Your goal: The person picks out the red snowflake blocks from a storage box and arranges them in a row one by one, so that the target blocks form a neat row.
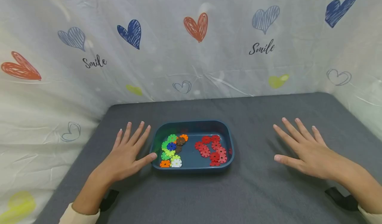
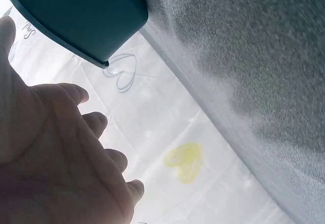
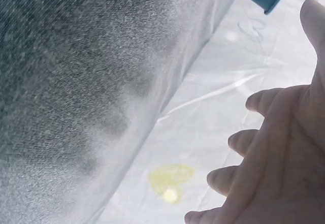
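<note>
A dark blue tray (image 1: pixel 191 169) lies on the grey cloth. Inside it on the right is a cluster of red notched plastic discs (image 1: pixel 215 145). On its left side sits a mixed group: green discs (image 1: pixel 172 138), a blue disc (image 1: pixel 171 146), brown discs (image 1: pixel 180 141), orange discs (image 1: pixel 165 164) and a white disc (image 1: pixel 176 163). My left hand (image 1: pixel 126 156) is spread flat with nothing in it, its thumb tip at the tray's left rim in the head view. Well to the right of the tray, my right hand (image 1: pixel 310 154) is also spread and holds nothing.
Grey cloth (image 1: pixel 191 197) covers the table. Behind and along the sides hangs a white curtain (image 1: pixel 161 58) printed with hearts and "Smile". Dark straps (image 1: pixel 341 197) show at the wrists. Bare cloth lies between the tray and my right hand.
</note>
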A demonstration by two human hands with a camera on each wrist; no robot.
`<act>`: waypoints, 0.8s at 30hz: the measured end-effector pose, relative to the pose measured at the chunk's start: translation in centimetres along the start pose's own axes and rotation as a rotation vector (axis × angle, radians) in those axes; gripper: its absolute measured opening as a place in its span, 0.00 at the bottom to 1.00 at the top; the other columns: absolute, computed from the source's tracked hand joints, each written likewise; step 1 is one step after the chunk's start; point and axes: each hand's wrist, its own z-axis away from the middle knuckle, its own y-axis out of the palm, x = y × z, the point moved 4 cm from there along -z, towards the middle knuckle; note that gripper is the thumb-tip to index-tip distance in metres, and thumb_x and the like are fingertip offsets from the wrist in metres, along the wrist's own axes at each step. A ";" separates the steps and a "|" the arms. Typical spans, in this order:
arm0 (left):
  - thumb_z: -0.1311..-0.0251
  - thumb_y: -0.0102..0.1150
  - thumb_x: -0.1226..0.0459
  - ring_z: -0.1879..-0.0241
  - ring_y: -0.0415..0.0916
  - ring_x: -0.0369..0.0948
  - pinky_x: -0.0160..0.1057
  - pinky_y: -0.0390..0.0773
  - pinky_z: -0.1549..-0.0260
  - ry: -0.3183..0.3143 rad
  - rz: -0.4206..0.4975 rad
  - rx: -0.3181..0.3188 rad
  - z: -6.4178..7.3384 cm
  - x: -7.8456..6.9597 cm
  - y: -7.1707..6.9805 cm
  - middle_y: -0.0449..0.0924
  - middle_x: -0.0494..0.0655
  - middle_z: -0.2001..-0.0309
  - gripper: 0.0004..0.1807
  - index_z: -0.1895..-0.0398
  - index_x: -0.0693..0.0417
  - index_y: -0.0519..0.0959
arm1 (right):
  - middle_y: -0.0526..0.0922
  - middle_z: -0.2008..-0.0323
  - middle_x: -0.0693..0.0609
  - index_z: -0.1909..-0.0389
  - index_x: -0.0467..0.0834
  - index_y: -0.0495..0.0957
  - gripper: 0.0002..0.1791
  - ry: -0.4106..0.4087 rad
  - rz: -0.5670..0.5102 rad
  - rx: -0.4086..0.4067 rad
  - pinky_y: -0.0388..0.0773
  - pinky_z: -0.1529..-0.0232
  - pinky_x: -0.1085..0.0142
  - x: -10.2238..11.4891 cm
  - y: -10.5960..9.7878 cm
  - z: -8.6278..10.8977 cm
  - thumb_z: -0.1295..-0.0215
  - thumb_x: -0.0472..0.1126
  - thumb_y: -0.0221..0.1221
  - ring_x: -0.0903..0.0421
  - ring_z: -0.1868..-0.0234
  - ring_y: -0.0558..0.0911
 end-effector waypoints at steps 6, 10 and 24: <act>0.32 0.46 0.36 0.24 0.17 0.55 0.62 0.23 0.32 0.007 0.027 0.000 -0.3 0.0 0.4 0.29 0.48 0.19 0.49 0.17 0.46 0.40 | 0.31 0.20 0.45 0.18 0.52 0.39 0.50 -0.008 -0.012 0.007 0.18 0.35 0.36 0.2 -0.2 -0.4 0.29 0.61 0.56 0.40 0.23 0.26; 0.32 0.47 0.35 0.24 0.16 0.53 0.61 0.23 0.32 0.000 0.054 0.015 -0.5 -0.2 0.7 0.29 0.47 0.19 0.49 0.17 0.44 0.39 | 0.34 0.20 0.45 0.18 0.53 0.41 0.48 -0.035 -0.028 -0.001 0.20 0.33 0.37 0.7 -0.5 -0.8 0.29 0.60 0.56 0.39 0.23 0.29; 0.32 0.46 0.35 0.23 0.35 0.58 0.68 0.45 0.33 -0.017 0.251 0.057 -2.5 -1.7 1.2 0.40 0.52 0.20 0.50 0.18 0.53 0.44 | 0.50 0.21 0.45 0.21 0.49 0.56 0.41 -0.206 -0.033 -0.029 0.31 0.27 0.45 4.7 -1.1 -3.9 0.28 0.63 0.54 0.40 0.22 0.44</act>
